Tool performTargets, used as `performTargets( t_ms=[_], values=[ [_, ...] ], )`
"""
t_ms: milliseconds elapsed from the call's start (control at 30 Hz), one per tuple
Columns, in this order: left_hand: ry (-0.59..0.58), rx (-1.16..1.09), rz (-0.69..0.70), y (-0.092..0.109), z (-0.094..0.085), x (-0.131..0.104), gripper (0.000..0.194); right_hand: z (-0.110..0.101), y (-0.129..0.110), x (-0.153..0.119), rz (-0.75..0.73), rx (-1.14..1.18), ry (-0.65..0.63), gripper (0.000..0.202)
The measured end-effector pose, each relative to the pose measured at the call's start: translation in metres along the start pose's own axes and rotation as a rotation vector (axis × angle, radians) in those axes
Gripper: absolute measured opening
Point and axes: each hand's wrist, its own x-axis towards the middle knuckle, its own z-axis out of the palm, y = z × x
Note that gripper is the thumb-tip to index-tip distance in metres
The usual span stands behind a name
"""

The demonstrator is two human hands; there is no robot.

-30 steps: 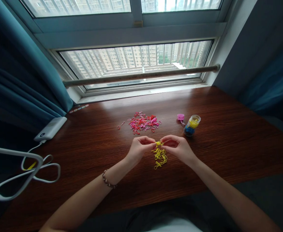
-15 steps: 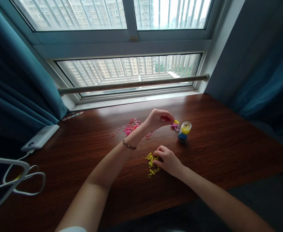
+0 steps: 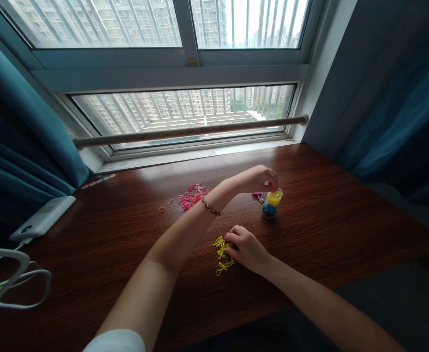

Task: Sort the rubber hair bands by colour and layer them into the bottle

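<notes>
My left hand [image 3: 264, 179], wearing a braided bracelet on its wrist, reaches over the mouth of a small clear jar [image 3: 272, 203]. Its fingers point down, pinched together at yellow rubber bands [image 3: 274, 193] in the jar's opening. Blue bands fill the jar's lower part. Nearer to me, my right hand [image 3: 249, 248] rests beside a loose pile of yellow rubber bands [image 3: 221, 247]. The thumb and forefinger there are apart, touching the pile's right edge; the other fingers are curled and partly hidden.
Pink and red rubber bands [image 3: 192, 197] lie beyond my left forearm, and a purple-pink bunch [image 3: 258, 196] sits behind the jar. At the left are a white power bank [image 3: 43, 217] and a looped white cable [image 3: 47, 288]. A window rail [image 3: 192, 131] crosses behind the wooden table [image 3: 346, 210].
My left hand has moved right, bringing the yellow bands from behind the jar to its mouth. My right hand stays at the yellow pile. The whole view has shifted slightly.
</notes>
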Motion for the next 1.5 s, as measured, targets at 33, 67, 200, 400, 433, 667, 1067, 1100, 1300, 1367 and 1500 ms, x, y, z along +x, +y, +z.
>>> performTargets(
  t_ms=[33, 67, 200, 400, 433, 667, 1067, 1100, 1300, 1367, 1500],
  values=[
    [-0.013, 0.009, 0.013, 0.0, 0.0, 0.0, 0.013, 0.0, 0.0, 0.0, -0.002, -0.005, -0.002, 0.019],
    [-0.02, 0.021, 0.023, 0.001, 0.0, 0.0, 0.014, -0.001, -0.001, 0.0, -0.003, -0.008, -0.004, 0.019],
    [-0.01, 0.076, -0.001, 0.005, -0.001, 0.0, 0.012, -0.001, -0.001, 0.0, -0.003, -0.015, -0.005, 0.018],
    [0.001, 0.03, -0.092, 0.007, 0.0, -0.001, 0.017, 0.001, -0.001, 0.001, -0.003, -0.012, 0.003, 0.016],
    [0.01, 0.016, -0.11, 0.007, 0.0, -0.001, 0.018, 0.001, -0.001, 0.001, -0.006, -0.009, 0.006, 0.015],
    [0.068, -0.048, -0.12, 0.011, -0.002, -0.012, 0.018, 0.004, 0.004, 0.001, -0.043, 0.032, 0.013, 0.003],
    [0.267, -0.056, -0.374, 0.028, 0.012, -0.101, 0.019, -0.001, 0.008, 0.0, 0.031, 0.224, 0.094, 0.01],
    [0.222, -0.054, -0.441, 0.03, 0.016, -0.116, 0.018, -0.003, 0.008, 0.0, 0.047, 0.253, 0.114, 0.009],
    [-0.019, -0.135, -0.823, 0.047, 0.044, -0.186, 0.021, -0.009, 0.008, 0.012, 0.092, 0.324, 0.154, 0.008],
    [-0.029, -0.136, -0.885, 0.051, 0.053, -0.196, 0.03, -0.009, 0.007, 0.019, 0.077, 0.314, 0.143, 0.009],
    [-0.005, -0.024, -0.906, 0.055, 0.066, -0.202, 0.043, -0.005, 0.001, 0.031, 0.06, 0.293, 0.062, 0.009]
  ],
)
